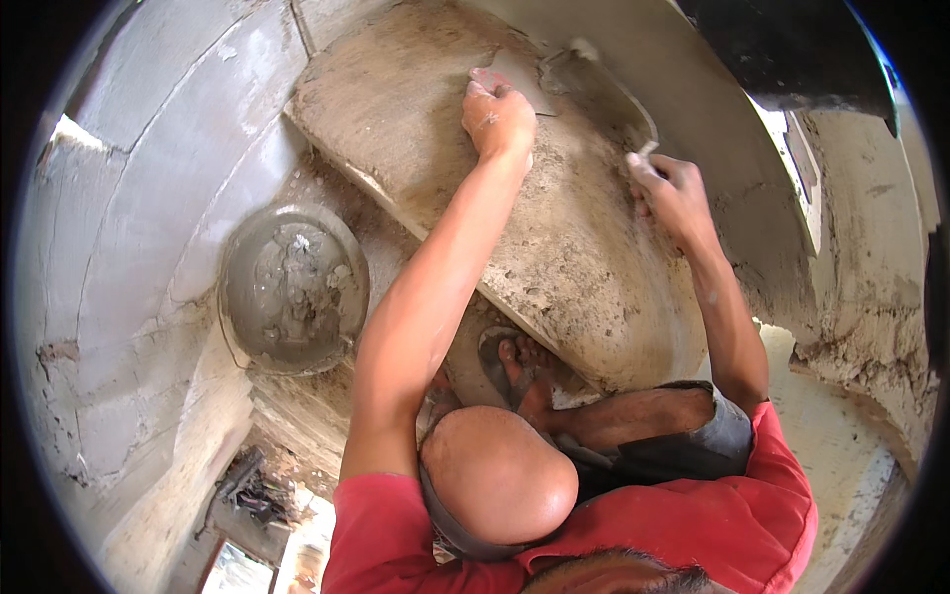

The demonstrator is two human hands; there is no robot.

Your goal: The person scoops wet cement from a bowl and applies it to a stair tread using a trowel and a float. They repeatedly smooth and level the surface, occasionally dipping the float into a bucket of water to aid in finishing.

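A round pan (294,288) of grey mortar lumps sat at nine o'clock against the block wall (148,198). Rubble (247,490) lay at seven o'clock. A sandal (492,358) showed near centre.

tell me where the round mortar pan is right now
In the head view the round mortar pan sits low on the person's left, against the grey block wall, beside the left forearm and left of the sandalled foot.

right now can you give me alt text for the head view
Seen from above, a crouching person in a red shirt works a sloped plastered slab: the left hand presses a flat float on it, the right hand grips a trowel. A mortar pan sits to the left.
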